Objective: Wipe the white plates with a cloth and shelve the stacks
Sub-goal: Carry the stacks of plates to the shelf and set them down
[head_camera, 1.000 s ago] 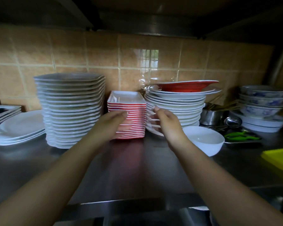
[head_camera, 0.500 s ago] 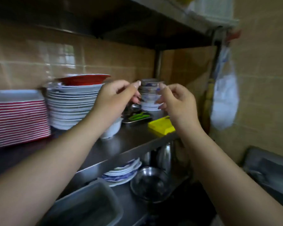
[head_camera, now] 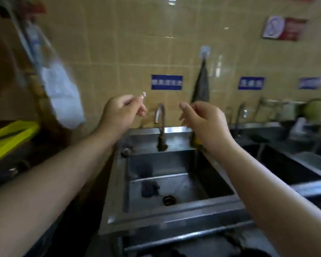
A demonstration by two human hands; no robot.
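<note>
Both my hands are raised in the air in front of a steel sink (head_camera: 170, 199). My left hand (head_camera: 119, 114) and my right hand (head_camera: 202, 119) hang with loosely curled fingers and hold nothing. A dark grey cloth (head_camera: 201, 84) hangs from a wall hook behind and above my right hand. No white plates are in sight now. The picture is blurred by motion.
A tap (head_camera: 160, 115) stands behind the sink between my hands. A second sink basin (head_camera: 289, 164) lies to the right. A yellow tray (head_camera: 9, 138) sits on the counter at left, with a white plastic bag (head_camera: 61, 93) hanging above it.
My view has swung right, from the shelf with the plate stacks to the sink. Both hands left the stacks and stay raised and empty.
</note>
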